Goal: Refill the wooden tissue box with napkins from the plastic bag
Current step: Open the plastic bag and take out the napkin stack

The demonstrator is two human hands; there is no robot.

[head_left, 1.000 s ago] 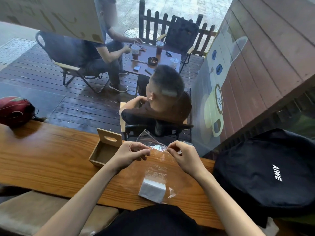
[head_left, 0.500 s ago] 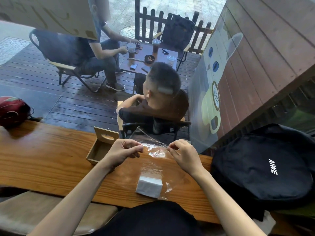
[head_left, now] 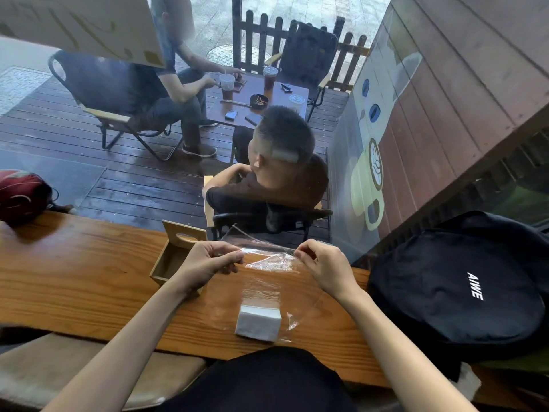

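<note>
A clear plastic bag (head_left: pixel 267 281) lies on the wooden counter (head_left: pixel 74 272) in front of me, with a white stack of napkins (head_left: pixel 258 322) at its near end. My left hand (head_left: pixel 208 263) and my right hand (head_left: pixel 322 264) each pinch one side of the bag's far mouth, holding it spread between them. The wooden tissue box (head_left: pixel 172 257) sits just left of my left hand, its lid tipped up at the back and its inside showing nothing; my left wrist hides its near right corner.
A black backpack (head_left: pixel 457 289) takes up the counter's right end. A red bag (head_left: pixel 20 194) rests at the far left. Behind the counter is a window, with people seated at a table on a deck outside. A cushioned bench (head_left: pixel 59 361) runs below the counter.
My hands have drawn farther apart, stretching the bag's mouth wider. The napkins and the box have stayed in place.
</note>
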